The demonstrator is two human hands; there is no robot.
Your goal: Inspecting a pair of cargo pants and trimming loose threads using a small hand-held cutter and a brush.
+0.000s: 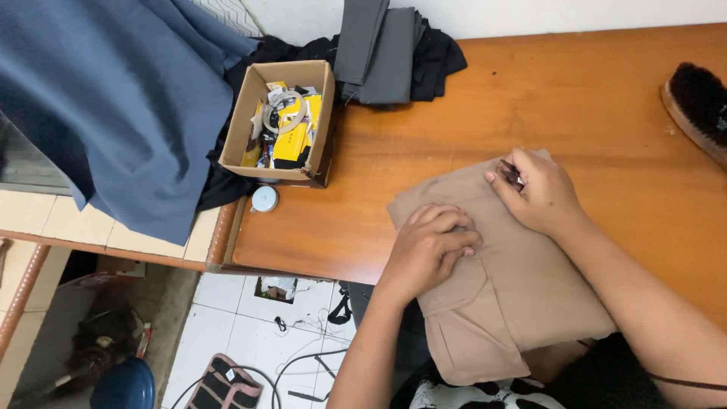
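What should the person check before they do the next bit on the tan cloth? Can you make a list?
1. Tan cloth lying flat on the wooden table: ok for the part on the table, though its near end hangs over the edge.
2. Left hand pressing the cloth down: ok, fingers curled on it.
3. Right hand gripping the small dark tool: ok, pinched in the fingertips at the cloth's far edge.
4. Tool tip clear of the left hand: ok, the hands are apart.
5. What kind of tool it is: cannot tell, mostly hidden.
6. Cardboard box and brush out of the way: ok.
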